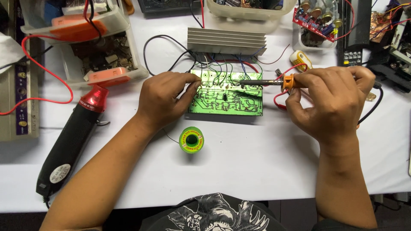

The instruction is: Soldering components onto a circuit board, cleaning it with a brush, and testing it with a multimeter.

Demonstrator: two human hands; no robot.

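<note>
A green circuit board lies solder-side up on the white table, with several wires running from its far edge to a finned aluminium heat sink. My right hand grips a soldering iron by its orange collar, the metal tip lying over the board's upper middle. My left hand rests at the board's left edge, fingers pinched together near its top left corner; a thin solder wire seems to trail from it toward a small green solder spool in front of the board.
A black and red hot-air gun lies at the left. Clear plastic bins of parts stand at the back left, another tub at the back. Red circuit module, black devices and cables crowd the right rear. Red wire loops left.
</note>
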